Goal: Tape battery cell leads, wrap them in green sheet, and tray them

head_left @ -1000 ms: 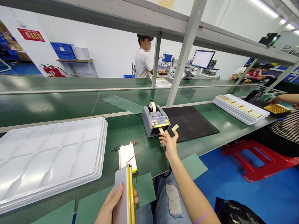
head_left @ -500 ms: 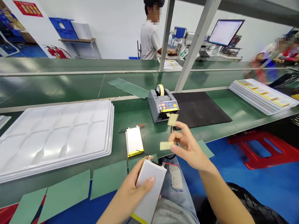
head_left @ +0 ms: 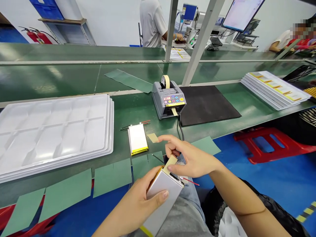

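My left hand [head_left: 145, 200] is wrapped round a flat silver battery cell [head_left: 161, 204], its terminal end tilted up and away from me. A red wire and a dark wire stick out at that end. My right hand [head_left: 190, 158] is over the same end, its thumb pressing a piece of yellowish tape [head_left: 171, 162] against the cell's top edge. A second piece of tape [head_left: 153, 137] clings to the tip of my outstretched right index finger. Past that finger, on the bench, lie stacked battery cells [head_left: 137, 138] with wires. A tape dispenser [head_left: 169, 98] has a strip [head_left: 174, 112] poking from its front.
Stacked white trays [head_left: 56, 128] fill the bench's left side; more trays [head_left: 274, 89] holding cells stand right. A black mat [head_left: 209, 105] lies beside the dispenser. Green sheets [head_left: 66, 194] hang over the front edge. A red stool [head_left: 271, 141] stands right. A person [head_left: 151, 24] works across the bench.
My right hand has moved down and left to the cell, and its thumb's tape now touches the cell's end. A fresh strip sticks out further from the dispenser. The view has tilted down.
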Tool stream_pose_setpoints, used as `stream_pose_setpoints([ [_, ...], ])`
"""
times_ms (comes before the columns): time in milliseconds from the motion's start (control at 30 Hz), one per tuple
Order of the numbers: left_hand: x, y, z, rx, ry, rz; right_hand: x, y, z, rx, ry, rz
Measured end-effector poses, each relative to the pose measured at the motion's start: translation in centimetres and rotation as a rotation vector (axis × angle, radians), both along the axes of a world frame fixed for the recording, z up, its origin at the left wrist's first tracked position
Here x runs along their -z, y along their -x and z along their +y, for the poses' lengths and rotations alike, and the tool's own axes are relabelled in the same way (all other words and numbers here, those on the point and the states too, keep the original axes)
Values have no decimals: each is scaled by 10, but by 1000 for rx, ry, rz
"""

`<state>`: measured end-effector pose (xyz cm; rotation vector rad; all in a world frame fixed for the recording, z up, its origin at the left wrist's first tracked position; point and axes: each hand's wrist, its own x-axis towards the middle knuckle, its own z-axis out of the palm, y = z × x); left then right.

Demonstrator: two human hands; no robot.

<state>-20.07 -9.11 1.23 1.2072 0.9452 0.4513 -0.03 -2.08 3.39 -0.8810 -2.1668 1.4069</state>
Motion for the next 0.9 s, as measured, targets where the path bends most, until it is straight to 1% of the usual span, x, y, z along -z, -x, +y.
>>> stream_pose_setpoints([
  [167, 0, -1, 0, -15, -15, 36, 3, 0, -1, 12, -6, -20],
  [300, 0, -1, -1, -3, -22, 59, 4, 2, -2, 25, -53, -77],
  [433, 1, -3, -1, 4, -26, 73, 4, 4, -2, 52, -125, -231],
  [533, 1, -1, 0, -37, -38, 103, 3, 0, -1, 132, -242, -323],
  [600, 0, 2, 1, -67, -25, 146, 0, -7, 0, 221, -302, -260],
  [667, -3, 5, 2, -80, 5, 167, -4, -16, 2, 258, -276, -116],
  [700, -4, 7, 3, -76, 20, 165, -6, -20, 3, 225, -235, -61],
  [767, -5, 10, 5, -64, 44, 161, -10, -26, 4, 65, -165, -51],
  [833, -6, 12, 6, -37, 68, 170, -12, -28, 6, -123, -159, -154],
  [867, -6, 13, 7, -23, 79, 175, -12, -28, 7, -189, -174, -211],
  [900, -6, 13, 7, -11, 89, 180, -12, -26, 7, -224, -195, -257],
])
